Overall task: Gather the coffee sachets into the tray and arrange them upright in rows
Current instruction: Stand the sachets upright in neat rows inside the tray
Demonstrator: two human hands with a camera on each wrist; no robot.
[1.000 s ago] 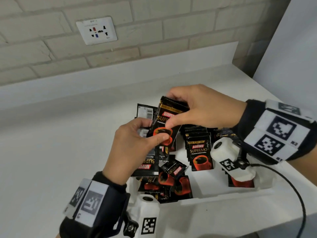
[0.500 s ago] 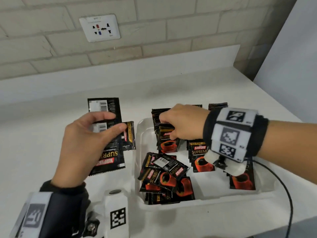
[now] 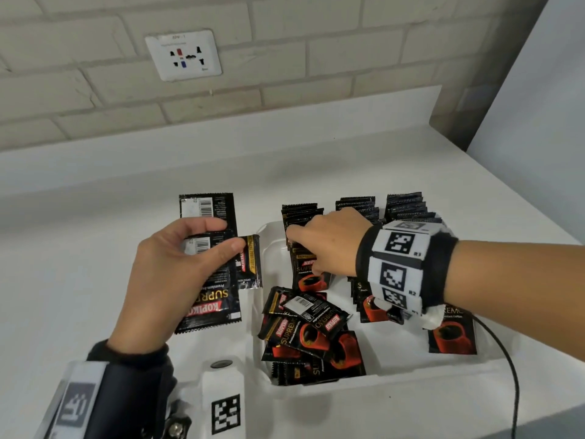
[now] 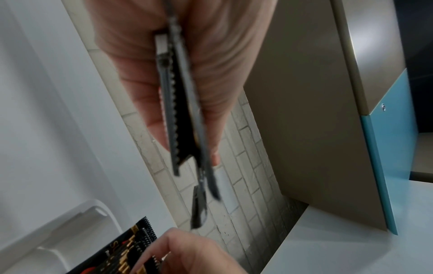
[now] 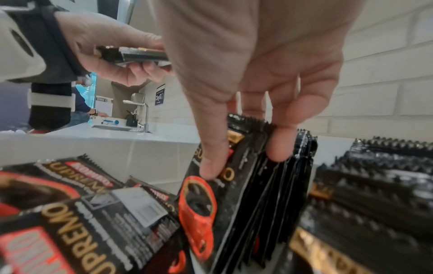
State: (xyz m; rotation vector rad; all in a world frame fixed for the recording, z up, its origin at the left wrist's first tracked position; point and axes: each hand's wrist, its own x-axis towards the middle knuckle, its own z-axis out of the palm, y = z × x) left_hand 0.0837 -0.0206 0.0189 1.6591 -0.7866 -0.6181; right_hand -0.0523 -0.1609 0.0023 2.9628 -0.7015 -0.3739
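Right hand seating a sachet in the left row; left hand holding spares off to the side.

Right hand (image 3: 329, 245) pinched the front sachet (image 5: 206, 200) of the left row (image 3: 300, 213) in the tray (image 3: 411, 380), long axis upright, leaning slightly. Left hand (image 3: 177, 274) clamped a stack of sachets (image 3: 212, 299) above the counter (image 3: 79, 264), just left of the tray; loose pile (image 3: 307, 337) lay flat, nearer the right grip. Row bases hidden by the hand; stack count unclear, wrist views blurred.

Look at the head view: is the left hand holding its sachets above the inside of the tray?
No: the left hand grips its sachets over the white counter, left of the tray.
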